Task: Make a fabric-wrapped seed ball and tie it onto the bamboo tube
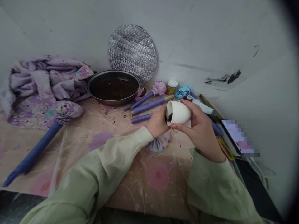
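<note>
Holding a smooth, rounded white cup [181,112] tipped sideways above the right half of the flower-printed worktop [177,186].
The right hand [201,132] is clamped around it; the left hand [158,121] meets its mouth, by dark crumbs [168,118], fingers hidden, so its grip cannot be told. Below sits a gathered lilac cloth bundle [159,144]; behind, purple-wrapped sticks [149,105] crowd toward the back edge, where a round black metal pan [112,102] stands before a quilted silver disc [132,51]. Crumpled lilac floral fabric [46,81] fills the back left corner.

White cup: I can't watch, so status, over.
Right hand grips white cup; left hand at its mouth. Cup tipped sideways, dark crumbs inside. Gathered cloth just below.
</note>
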### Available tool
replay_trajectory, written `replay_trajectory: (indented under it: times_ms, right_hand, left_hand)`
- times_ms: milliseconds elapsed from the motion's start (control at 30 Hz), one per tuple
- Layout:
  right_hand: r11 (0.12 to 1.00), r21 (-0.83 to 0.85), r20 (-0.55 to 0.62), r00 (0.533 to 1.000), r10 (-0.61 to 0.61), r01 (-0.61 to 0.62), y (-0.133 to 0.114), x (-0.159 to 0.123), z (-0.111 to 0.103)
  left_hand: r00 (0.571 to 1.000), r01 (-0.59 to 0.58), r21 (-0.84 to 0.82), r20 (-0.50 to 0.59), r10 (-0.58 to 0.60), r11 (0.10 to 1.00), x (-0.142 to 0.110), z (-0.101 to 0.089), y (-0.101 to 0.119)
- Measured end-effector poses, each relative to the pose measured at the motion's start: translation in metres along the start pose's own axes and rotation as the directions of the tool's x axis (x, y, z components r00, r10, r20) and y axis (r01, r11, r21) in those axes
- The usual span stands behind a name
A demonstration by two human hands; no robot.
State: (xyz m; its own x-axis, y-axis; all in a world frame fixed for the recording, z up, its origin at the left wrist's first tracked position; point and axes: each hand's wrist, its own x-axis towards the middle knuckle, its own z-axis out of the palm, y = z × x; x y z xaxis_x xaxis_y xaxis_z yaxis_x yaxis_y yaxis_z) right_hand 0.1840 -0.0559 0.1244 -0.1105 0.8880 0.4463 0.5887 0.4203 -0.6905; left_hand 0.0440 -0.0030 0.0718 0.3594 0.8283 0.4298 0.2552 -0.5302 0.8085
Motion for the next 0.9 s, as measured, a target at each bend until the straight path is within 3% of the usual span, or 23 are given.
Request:
replay_trajectory:
  times_ms: [333,900]
  right_hand:
    - [0.981,0.188,-0.007,0.999,0.044,-0.042,0.0038,0.0006,0.0054]
    - [0.984,0.181,-0.006,1.0,0.006,-0.004,-0.0029,-0.0006,0.0042]
  left_hand:
    - [1.0,0.009,-0.029,-0.029,-0.01,1.0,0.0005,0.0019,-0.0015]
    - [0.998,0.058,-0.059,-0.015,-0.059,0.997,-0.0011,-0.0012,0.0065]
